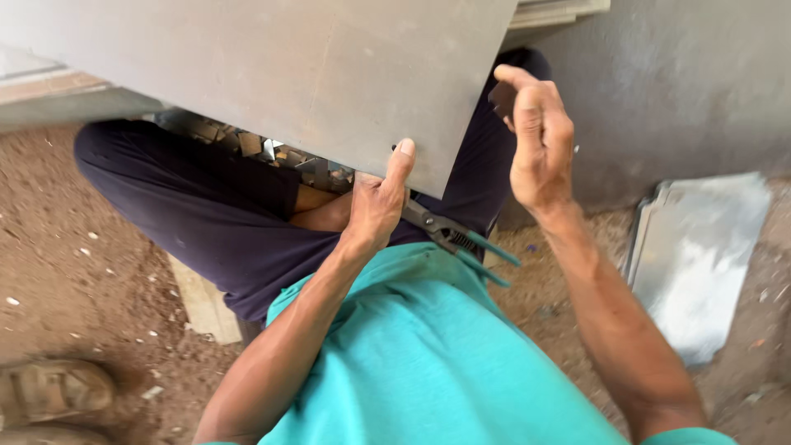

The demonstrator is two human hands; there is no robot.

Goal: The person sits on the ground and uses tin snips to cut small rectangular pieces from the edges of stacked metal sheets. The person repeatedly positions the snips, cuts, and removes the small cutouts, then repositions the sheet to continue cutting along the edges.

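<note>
Head view: left hand (375, 206) pinches near edge of grey tile (272, 70) on the lap; right hand (540, 136) half-curled, empty, just right. Nippers (457, 239) idle (chips (272, 150) already under tile).

shiny metal sheets (700, 255) on dirt ground, worn shoe (49, 387), wooden plank (202, 305)
</note>
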